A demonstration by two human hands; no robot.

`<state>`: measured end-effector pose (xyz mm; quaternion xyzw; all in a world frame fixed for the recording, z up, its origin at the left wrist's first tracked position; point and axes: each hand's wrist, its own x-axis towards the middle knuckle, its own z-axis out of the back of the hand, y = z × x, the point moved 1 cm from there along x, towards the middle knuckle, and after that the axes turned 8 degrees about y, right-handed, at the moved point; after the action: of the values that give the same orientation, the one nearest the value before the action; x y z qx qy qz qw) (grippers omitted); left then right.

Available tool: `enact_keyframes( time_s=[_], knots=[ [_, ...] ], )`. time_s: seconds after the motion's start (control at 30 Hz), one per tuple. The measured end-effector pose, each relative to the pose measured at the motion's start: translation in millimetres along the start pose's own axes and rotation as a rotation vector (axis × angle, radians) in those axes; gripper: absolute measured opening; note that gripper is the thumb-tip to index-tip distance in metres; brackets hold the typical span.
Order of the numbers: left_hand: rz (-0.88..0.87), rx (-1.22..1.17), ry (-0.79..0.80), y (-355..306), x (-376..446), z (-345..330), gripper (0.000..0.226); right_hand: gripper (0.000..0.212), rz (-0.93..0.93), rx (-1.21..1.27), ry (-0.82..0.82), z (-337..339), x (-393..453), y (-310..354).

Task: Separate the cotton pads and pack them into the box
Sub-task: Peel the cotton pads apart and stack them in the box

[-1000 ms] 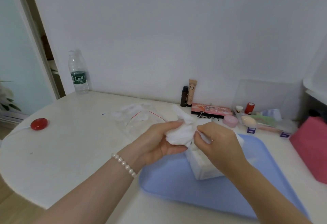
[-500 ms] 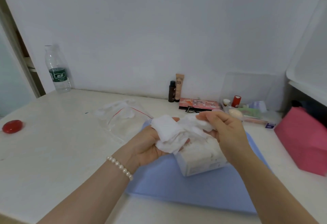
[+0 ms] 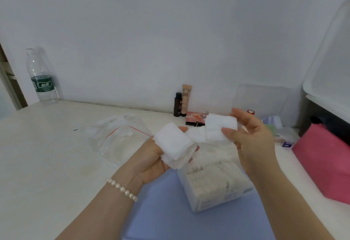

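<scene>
My left hand (image 3: 151, 161) holds a small stack of white cotton pads (image 3: 174, 145) above the table, fingers curled under it. My right hand (image 3: 250, 137) pinches a second bunch of cotton pads (image 3: 220, 127) between thumb and fingers, a little to the right and higher. Just below both hands stands the clear plastic box (image 3: 212, 181), packed with white pads, on a blue tray (image 3: 166, 217). A clear zip bag (image 3: 117, 139) with a red seal line lies to the left, a few pads still inside.
A water bottle (image 3: 42, 80) stands at the back left. Along the wall are a dark small bottle (image 3: 178, 105), a BB cream tube (image 3: 186, 99), a pink palette (image 3: 196, 117) and small cosmetics. A pink box (image 3: 323, 162) sits at the right.
The clump of pads has been pulled apart into two bunches, one in each hand. My right hand moved up and to the right. The camera view shifted right.
</scene>
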<state>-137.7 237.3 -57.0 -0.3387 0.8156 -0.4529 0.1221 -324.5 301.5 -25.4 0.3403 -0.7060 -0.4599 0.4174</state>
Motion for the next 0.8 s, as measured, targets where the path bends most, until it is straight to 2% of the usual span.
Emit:
enact_keyframes(
  time_s=[0.17,0.3,0.47,0.63,0.8],
  knots=[
    [-0.015,0.051,0.011,3.6,2.5,10.4,0.022,0.055,-0.199,0.313,0.143,3.2,11.0,4.9],
    [-0.027,0.232,0.010,5.1,-2.6,18.5,0.030,0.033,-0.311,0.364,0.166,1.7,12.6,7.1],
    [-0.021,0.320,0.012,11.4,-3.5,23.5,0.033,0.031,-0.210,0.230,0.215,-12.8,3.8,4.3],
    [-0.010,0.276,0.042,18.9,-2.3,22.8,0.036,0.031,-0.098,-0.049,0.185,-24.6,-7.0,-13.7],
    [-0.005,0.189,0.058,20.0,-1.4,24.4,0.040,0.033,-0.059,-0.134,0.174,-25.4,-6.7,-16.9]
  ],
)
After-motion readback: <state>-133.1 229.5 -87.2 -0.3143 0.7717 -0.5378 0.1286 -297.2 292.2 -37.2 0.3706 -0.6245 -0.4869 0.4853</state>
